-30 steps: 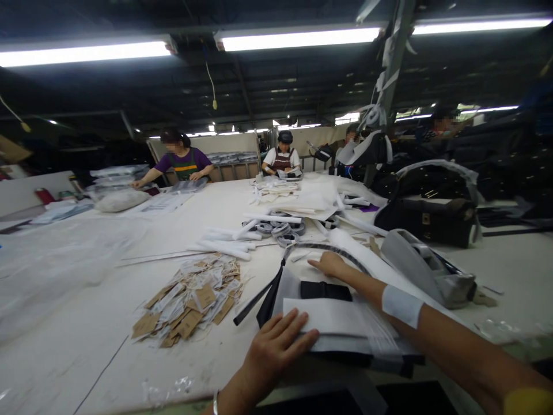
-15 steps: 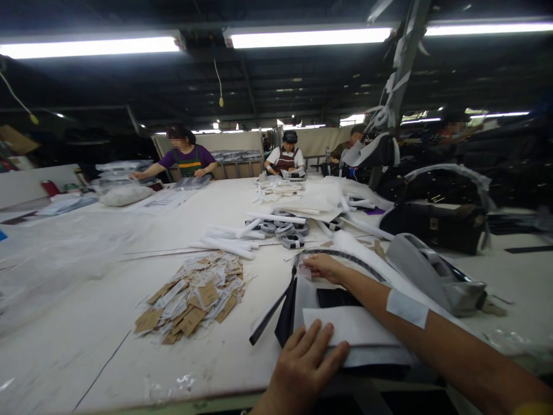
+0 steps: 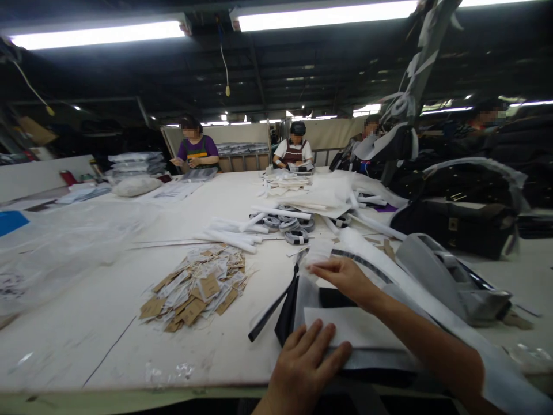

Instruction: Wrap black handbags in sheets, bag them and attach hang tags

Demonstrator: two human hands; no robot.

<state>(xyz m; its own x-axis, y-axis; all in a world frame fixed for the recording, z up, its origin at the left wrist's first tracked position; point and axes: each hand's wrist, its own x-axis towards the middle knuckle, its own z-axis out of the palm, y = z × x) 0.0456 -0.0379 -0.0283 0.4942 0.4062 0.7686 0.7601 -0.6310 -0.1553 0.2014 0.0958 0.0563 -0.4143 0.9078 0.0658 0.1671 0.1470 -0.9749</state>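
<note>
Table: pale and broad; its near edge (image 3: 142, 387) runs just beyond the person's body, and the work lies near, right of the middle.
Bag: at the near edge of the table, lying low, with a black side (image 3: 286, 318) showing at its left. Probably light to middling in weight, soft-sided and inclined to sag; best taken by the body with both palms, as one corner alone would likely fold.
Heap of tags: left of the bag (image 3: 194, 304), apart from it; small card pieces with strings, likely to tangle.
White sheet: lies over the near part of the bag (image 3: 367, 329); thin and light, likely to slide or crease, so a flat palm suits it better than a pinch.
Handle: a dark arc (image 3: 360, 260) on the far side of the bag, partly behind the right hand (image 3: 351, 279); it looks springy and holds its curve, a good place for lifting.
Left hand: its grip is apart, fingers (image 3: 314, 334) spread and laid flat on the sheet's left end (image 3: 302, 366).
Right hand: its grip is together, thumb and finger pinched on the film.
Strap: a narrow dark band (image 3: 271, 314) slanting near and left from the handle's left end; limp-looking, easily held by its loose end.
Film: a pale, see-through piece (image 3: 320, 251) at the right fingertips, by the handle's left end; almost weightless, perhaps slippery and easily torn, best pinched at an edge.
</note>
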